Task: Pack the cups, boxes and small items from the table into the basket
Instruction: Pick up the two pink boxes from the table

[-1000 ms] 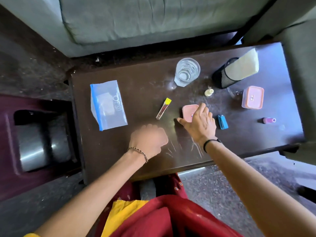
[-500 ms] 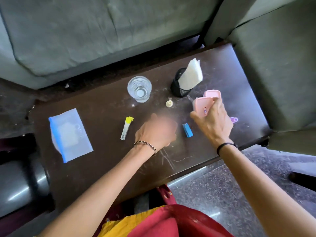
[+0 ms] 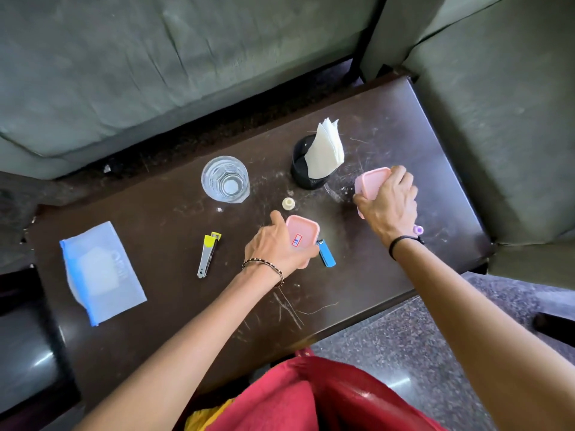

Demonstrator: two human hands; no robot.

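Observation:
My left hand (image 3: 273,247) grips a small pink box (image 3: 302,234) with a sticker on its lid, near the table's middle. My right hand (image 3: 390,203) is closed on a second pink box (image 3: 370,181) at the right, beside the black mesh cup (image 3: 303,172) that holds white napkins (image 3: 325,150). On the dark table (image 3: 155,321) also lie a clear glass (image 3: 225,178), a small cream cap (image 3: 288,203), a blue lighter (image 3: 325,253), a yellow-tipped nail clipper (image 3: 208,253) and a blue zip pouch (image 3: 101,272). A small purple item (image 3: 418,229) peeks out behind my right wrist. No basket is in view.
Grey-green sofa cushions (image 3: 155,63) border the table at the back and at the right (image 3: 497,119). A dark glossy piece of furniture (image 3: 21,353) stands at the left. Speckled floor (image 3: 404,362) shows past the table's near right edge.
My left hand has taken the stickered pink box from my right hand. My right hand has moved right and closed on the other pink box. The view has shifted right.

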